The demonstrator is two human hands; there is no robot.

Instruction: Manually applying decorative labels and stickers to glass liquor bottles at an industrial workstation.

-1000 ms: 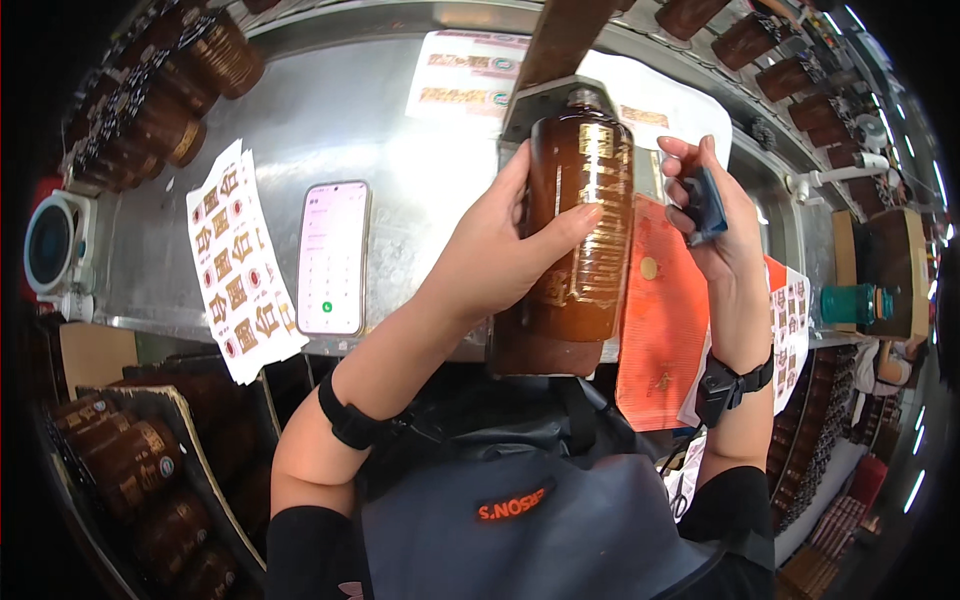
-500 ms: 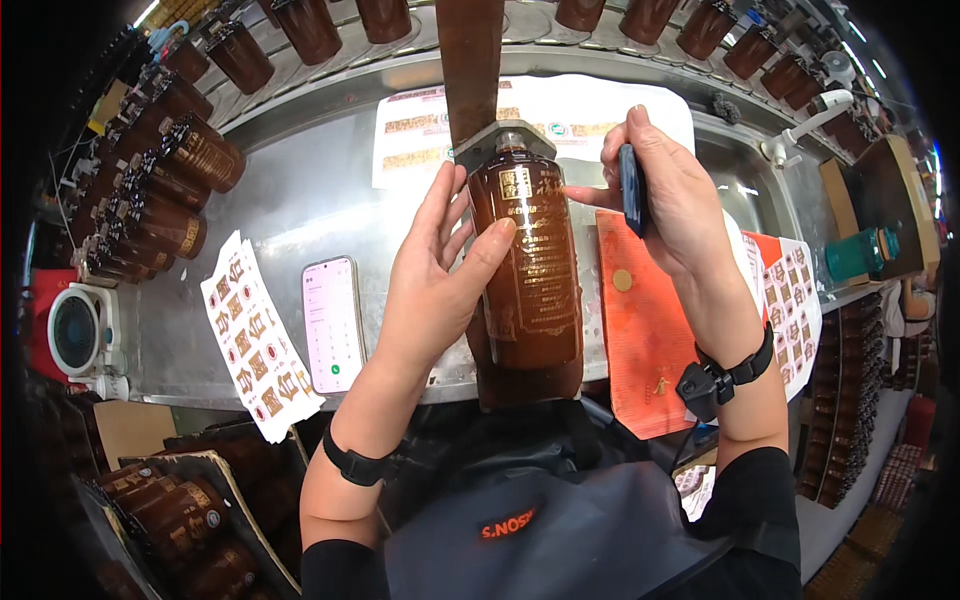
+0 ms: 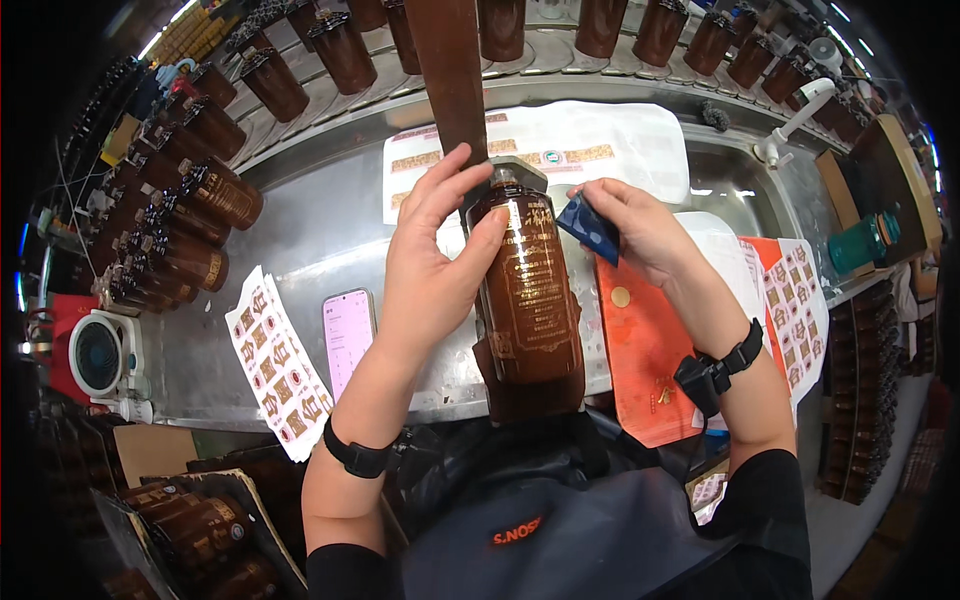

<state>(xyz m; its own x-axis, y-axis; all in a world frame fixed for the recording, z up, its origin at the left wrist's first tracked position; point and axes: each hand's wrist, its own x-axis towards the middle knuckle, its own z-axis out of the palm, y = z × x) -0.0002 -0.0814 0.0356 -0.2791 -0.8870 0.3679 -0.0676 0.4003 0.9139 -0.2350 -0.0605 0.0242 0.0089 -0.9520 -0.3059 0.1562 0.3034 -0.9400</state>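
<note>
A brown bottle [image 3: 530,300] with gold print lies on its back in a brown holder [image 3: 535,402], its neck pointing away from me. My left hand [image 3: 432,250] rests along its left side, thumb on the printed front near the shoulder. The fingers of that hand are spread and raised beside the neck. To the right of the bottle's shoulder, my right hand [image 3: 645,232] pinches a flat, dark blue piece [image 3: 590,230], perhaps a scraper. Its left edge is close to the glass; I cannot tell whether they touch.
A phone [image 3: 348,325] and label sheets [image 3: 278,370] lie left on the metal table. Beyond the bottle is another label sheet [image 3: 655,140]. A red-orange folder [image 3: 640,370] lies right. Brown bottles [image 3: 345,55] line the far conveyor; more [image 3: 220,195] crowd the left. A tap [image 3: 797,125] stands far right.
The blue piece has turned from edge-on to showing its flat side, and now sits nearer the bottle. My left fingers have lifted and spread. The whole view has shifted slightly.
</note>
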